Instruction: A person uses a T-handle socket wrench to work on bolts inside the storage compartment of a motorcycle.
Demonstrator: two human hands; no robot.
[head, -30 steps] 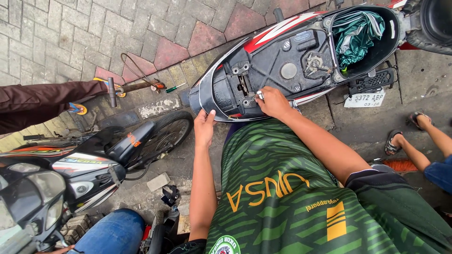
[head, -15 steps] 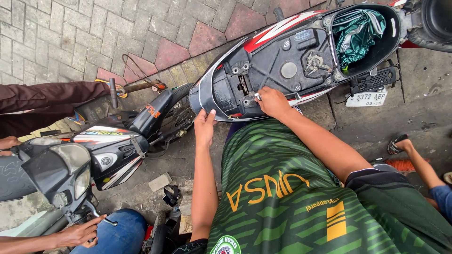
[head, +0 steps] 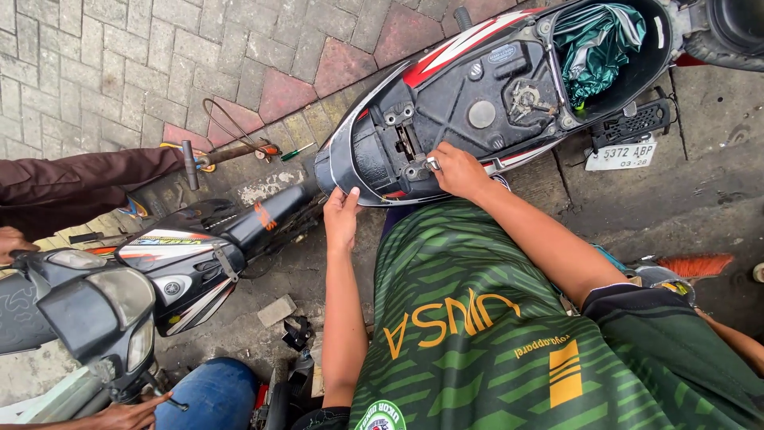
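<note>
A scooter (head: 477, 103) with its seat lifted off lies in front of me, its black under-seat frame bare. My right hand (head: 460, 170) is closed on a small silver metal tool (head: 432, 164), which it presses at the latch bracket (head: 406, 143) near the tail. My left hand (head: 342, 219) lies flat against the rim of the scooter's tail (head: 334, 171), fingers straight and holding nothing. My green striped jersey (head: 493, 318) fills the lower middle of the view.
A second motorcycle (head: 159, 263) stands at the left, held by another person in a brown sleeve (head: 72, 183). A hammer (head: 191, 163), a wire loop and a screwdriver (head: 296, 151) lie on the paving. Green cloth (head: 597, 48) fills the scooter's storage tub. Another hand (head: 127, 414) shows at the bottom left.
The second motorcycle has rolled forward and turned, so its headlight and front cover now fill the left side. My hands have stayed at the scooter's tail.
</note>
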